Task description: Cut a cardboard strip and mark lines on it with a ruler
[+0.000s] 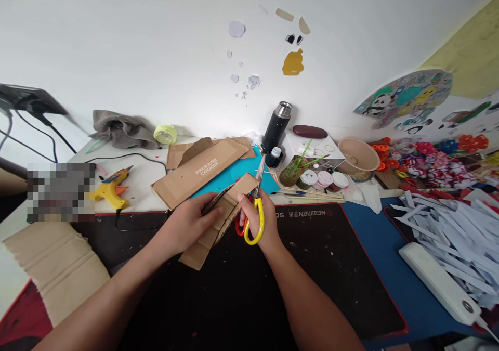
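My left hand (191, 223) grips a folded strip of brown cardboard (197, 249) above the black desk mat. My right hand (263, 221) holds a pair of scissors (254, 226) with one yellow and one red handle loop. The blades point away from me, beside the far right end of the strip. Whether they touch its edge I cannot tell. My right thumb lies close to the cardboard. Just behind the strip, a flat cardboard piece (195, 177) printed "PRESSURE COOKER" rests partly over a blue sheet (218, 184).
A yellow glue gun (111, 190) lies at left with its cable. A black flask (276, 127), paint jars (324, 179) and a bowl (358, 154) stand along the wall. Paper strips (452, 242) and a white power strip (440, 283) are at right; torn cardboard (58, 268) is at left.
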Demonstrator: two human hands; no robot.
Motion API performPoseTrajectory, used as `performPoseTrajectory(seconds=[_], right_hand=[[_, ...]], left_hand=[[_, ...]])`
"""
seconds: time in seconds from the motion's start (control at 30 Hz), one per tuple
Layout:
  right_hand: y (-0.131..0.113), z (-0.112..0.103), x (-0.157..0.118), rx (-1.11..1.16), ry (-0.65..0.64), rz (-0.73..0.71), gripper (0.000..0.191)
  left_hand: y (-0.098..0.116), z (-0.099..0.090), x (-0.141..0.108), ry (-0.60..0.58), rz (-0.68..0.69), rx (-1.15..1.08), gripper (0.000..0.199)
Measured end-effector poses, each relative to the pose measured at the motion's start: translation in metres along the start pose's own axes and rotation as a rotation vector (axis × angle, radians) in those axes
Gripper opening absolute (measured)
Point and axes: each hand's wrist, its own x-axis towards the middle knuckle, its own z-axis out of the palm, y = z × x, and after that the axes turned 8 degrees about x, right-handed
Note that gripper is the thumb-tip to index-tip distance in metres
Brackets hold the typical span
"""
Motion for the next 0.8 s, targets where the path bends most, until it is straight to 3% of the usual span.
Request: performPoseTrajectory(seconds=[0.23,0.8], right_hand=[[-0.002,-0.004,-0.001,0.034,0.035,-0.057,0.052],[0.006,-0.003,0.003,-0.023,0.092,-0.037,0.051]], left_hand=[[-0.012,-0.015,0.007,-0.085,0.006,0.053,0.052],[-0.023,-0.023,0.010,-0.198,0.014,0.038,0.048]])
